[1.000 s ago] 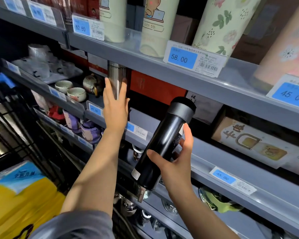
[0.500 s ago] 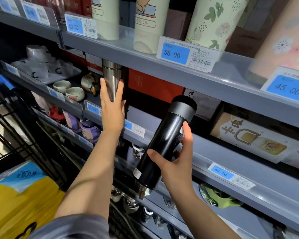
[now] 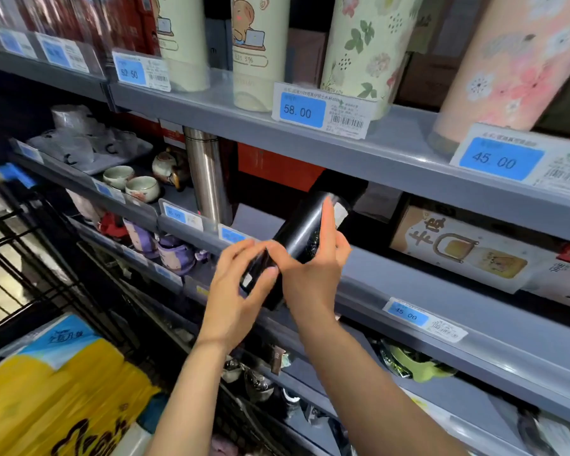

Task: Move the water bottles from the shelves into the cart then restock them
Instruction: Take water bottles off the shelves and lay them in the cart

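Left hand (image 3: 241, 287) had come off the steel bottle (image 3: 208, 179), where it rested a second ago, and dropped to the black bottle (image 3: 297, 245). Steel bottle stood alone, upright on the middle shelf (image 3: 425, 284), just behind the price rail, nothing touching it. So that one looked restocked; the black one was the step in hand.

Black bottle had also turned. Half a second ago it pointed cap-up in the right hand (image 3: 313, 274) only; now it lay tilted, upper end leaning in toward the shelf space, lower end toward the person, in front of the shelf edge and not yet resting on it. Which end was the cap could not be told through the blur.

Grip: right hand wrapped the bottle's middle from the far side, fingers (image 3: 329, 222) extended up along the barrel, closed on it. Left hand pinched the lower end, thumb and fingers narrow around it, touching. Both hands shared the hold.

Judgement: likely re-gripping or turning the bottle before standing it beside the steel one. Cart (image 3: 30, 258) sat at left, near the yellow pack (image 3: 56, 390); no bottles visible in it. Shelf above held patterned tumblers (image 3: 260, 51).
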Action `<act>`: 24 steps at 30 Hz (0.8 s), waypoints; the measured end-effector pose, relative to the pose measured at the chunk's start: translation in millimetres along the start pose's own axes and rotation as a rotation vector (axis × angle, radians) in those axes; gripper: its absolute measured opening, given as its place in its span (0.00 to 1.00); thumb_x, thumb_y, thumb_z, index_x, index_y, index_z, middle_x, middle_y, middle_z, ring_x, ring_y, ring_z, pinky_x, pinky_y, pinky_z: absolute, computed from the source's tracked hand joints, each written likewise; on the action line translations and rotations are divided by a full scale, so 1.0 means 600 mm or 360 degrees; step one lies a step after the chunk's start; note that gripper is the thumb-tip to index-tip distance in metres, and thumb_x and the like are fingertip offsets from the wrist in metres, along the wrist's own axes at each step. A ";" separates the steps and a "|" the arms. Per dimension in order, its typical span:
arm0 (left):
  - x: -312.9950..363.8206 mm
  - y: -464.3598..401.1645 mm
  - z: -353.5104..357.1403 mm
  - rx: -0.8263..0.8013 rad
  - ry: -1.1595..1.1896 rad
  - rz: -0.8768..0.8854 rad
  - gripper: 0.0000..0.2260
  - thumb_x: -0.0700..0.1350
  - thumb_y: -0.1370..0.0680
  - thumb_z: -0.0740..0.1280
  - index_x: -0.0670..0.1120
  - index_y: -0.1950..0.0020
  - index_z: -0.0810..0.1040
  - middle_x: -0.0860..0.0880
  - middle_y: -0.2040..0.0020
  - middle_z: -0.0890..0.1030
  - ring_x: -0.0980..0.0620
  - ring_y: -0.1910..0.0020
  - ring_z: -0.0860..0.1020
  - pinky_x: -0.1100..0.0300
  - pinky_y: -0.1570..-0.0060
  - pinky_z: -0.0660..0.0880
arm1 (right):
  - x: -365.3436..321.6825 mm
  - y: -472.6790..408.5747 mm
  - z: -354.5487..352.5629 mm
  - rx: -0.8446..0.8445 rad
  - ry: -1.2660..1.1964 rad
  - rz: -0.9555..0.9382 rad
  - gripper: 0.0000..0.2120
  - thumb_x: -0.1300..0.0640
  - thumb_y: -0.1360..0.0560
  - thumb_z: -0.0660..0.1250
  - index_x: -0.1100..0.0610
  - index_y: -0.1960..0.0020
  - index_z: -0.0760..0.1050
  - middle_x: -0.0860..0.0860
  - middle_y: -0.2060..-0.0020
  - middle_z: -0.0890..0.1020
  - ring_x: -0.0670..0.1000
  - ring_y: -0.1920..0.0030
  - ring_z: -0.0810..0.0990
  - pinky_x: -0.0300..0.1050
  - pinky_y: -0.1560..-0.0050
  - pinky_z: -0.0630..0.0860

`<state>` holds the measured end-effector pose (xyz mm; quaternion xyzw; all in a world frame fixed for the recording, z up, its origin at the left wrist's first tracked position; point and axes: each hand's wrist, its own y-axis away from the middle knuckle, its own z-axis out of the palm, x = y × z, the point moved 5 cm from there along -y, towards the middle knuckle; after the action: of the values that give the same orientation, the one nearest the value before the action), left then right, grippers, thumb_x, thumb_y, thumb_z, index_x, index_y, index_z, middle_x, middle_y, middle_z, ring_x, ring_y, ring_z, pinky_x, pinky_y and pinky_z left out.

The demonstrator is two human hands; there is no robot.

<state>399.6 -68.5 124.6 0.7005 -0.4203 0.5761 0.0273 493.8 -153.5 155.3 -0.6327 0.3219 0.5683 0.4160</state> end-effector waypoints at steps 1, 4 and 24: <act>0.000 0.011 -0.002 -0.0046 -0.0028 -0.0009 0.21 0.59 0.28 0.65 0.57 0.35 0.72 0.55 0.36 0.72 0.63 0.35 0.68 0.70 0.36 0.63 | -0.003 -0.003 0.001 0.0070 -0.0030 0.0007 0.43 0.60 0.30 0.75 0.28 0.31 0.56 0.50 0.32 0.59 0.48 0.37 0.69 0.33 0.42 0.70; -0.006 0.018 -0.022 -0.0064 -0.0169 -0.0097 0.28 0.60 0.30 0.70 0.59 0.32 0.67 0.58 0.36 0.70 0.64 0.35 0.67 0.72 0.37 0.62 | -0.003 -0.018 0.003 0.0262 -0.0128 0.0087 0.44 0.59 0.30 0.75 0.34 0.26 0.54 0.52 0.28 0.56 0.51 0.33 0.67 0.40 0.41 0.66; -0.084 -0.113 -0.076 0.0283 -0.0552 -0.0021 0.28 0.46 0.23 0.67 0.52 0.25 0.61 0.49 0.29 0.64 0.49 0.32 0.66 0.57 0.36 0.66 | 0.041 -0.139 0.081 0.0672 -0.0076 -0.0071 0.43 0.61 0.31 0.76 0.58 0.23 0.55 0.52 0.40 0.60 0.50 0.46 0.68 0.29 0.45 0.64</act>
<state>406.6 27.0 128.2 0.7917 -0.3615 0.4815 -0.1036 548.7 -71.4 144.0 -0.5249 0.4097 0.4937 0.5593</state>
